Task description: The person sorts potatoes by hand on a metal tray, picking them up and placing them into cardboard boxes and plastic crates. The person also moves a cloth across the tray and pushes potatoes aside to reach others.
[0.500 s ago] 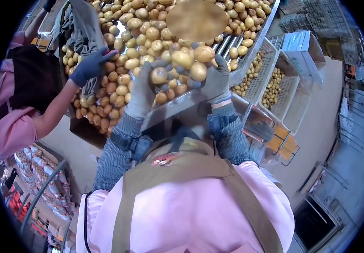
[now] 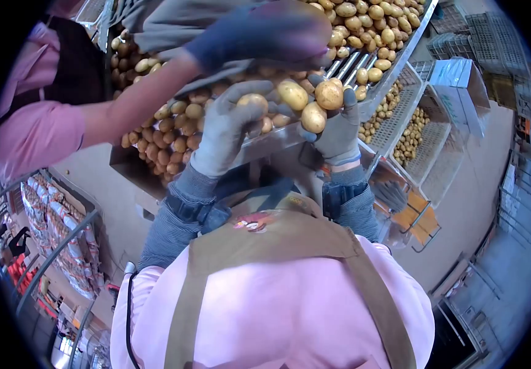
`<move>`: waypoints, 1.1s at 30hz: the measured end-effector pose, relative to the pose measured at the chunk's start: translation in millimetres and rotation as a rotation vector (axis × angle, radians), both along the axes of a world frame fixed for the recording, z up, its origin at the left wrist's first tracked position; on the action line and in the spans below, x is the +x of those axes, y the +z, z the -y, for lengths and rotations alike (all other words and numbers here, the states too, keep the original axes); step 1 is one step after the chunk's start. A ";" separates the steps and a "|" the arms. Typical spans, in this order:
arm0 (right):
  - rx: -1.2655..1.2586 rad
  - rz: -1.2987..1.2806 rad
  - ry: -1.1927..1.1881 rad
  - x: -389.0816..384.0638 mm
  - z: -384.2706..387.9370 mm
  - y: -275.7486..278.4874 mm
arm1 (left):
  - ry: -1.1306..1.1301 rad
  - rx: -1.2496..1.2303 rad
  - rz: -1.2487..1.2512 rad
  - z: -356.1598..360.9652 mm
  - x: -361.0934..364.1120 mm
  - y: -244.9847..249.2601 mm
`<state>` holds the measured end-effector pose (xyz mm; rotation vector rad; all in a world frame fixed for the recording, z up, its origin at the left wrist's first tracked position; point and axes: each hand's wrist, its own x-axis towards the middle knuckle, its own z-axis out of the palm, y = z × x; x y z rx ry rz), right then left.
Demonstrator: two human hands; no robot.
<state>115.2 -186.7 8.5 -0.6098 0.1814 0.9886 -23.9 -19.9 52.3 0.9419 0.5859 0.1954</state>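
Both my hands, in grey gloves, are raised at the near end of a potato-covered sorting table. My left hand [image 2: 224, 129] is closed around a potato [image 2: 252, 106], its fingers curled over the top. In my right hand [image 2: 338, 134] are several potatoes, among them a round one [image 2: 329, 95] by the thumb and another potato [image 2: 313, 117] lower down. A yellow potato [image 2: 292, 95] sits between the two hands, close to the right fingers. Just beyond, a co-worker's dark-gloved hand [image 2: 253, 38], smeared by motion, reaches across with a grey cloth [image 2: 176, 27].
Potatoes [image 2: 173, 132] lie heaped at the table's left; more are at the far right, beside metal rollers [image 2: 341, 69]. White crates [image 2: 428, 138] holding small potatoes stand to the right, near a cardboard box [image 2: 459, 92]. Filled sacks [image 2: 62, 230] are at lower left.
The co-worker's arm and grey cloth have swept right across the potatoes, covering many of them. My hands still hold potatoes, and the right one has turned so they show more clearly.
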 end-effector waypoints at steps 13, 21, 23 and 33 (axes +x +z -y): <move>-0.038 0.315 -0.115 -8.1 37.4 15.5 | -0.114 0.250 0.073 36.4 7.9 23.1; 0.047 0.220 -0.239 -18.3 151.4 35.9 | -0.504 1.056 0.978 171.1 199.6 109.5; -0.260 0.310 -0.298 -20.5 172.8 8.6 | -0.742 1.061 0.877 191.8 252.8 95.7; -0.270 0.267 -0.400 -20.9 182.3 45.6 | -0.979 0.503 0.242 157.8 123.8 -1.0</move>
